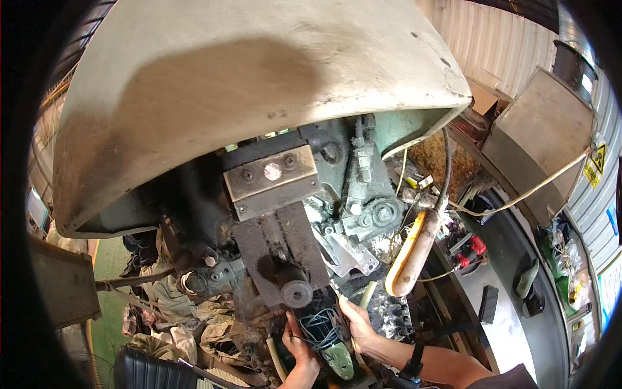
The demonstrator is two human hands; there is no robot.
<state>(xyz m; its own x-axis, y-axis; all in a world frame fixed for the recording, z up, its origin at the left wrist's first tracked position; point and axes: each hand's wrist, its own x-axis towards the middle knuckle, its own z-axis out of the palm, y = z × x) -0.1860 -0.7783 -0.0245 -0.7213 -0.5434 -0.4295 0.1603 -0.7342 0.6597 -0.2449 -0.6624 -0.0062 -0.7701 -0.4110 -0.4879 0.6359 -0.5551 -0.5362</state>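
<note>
Low in the view, both hands work under a dark greasy machine head with a round spindle-like end (297, 294). My left hand (300, 355) is beside a dark block, its fingers stretched upward and nothing visible in them. To the right, my right hand (357, 326) has its fingertips pressed together beside the machine, around something too small to make out. Between the hands lies a tangled bundle of blue-green cord (320, 328). A worn green metal piece (339, 361) sticks out below the cord.
A big cream machine cover (259, 58) arches overhead. At the right hangs a work lamp (414, 256) on a cable. Beyond it are a metal bench (499, 318) and a red-handled tool (477, 245). Crumpled cloths (172, 292) lie at left, near a black seat (154, 371).
</note>
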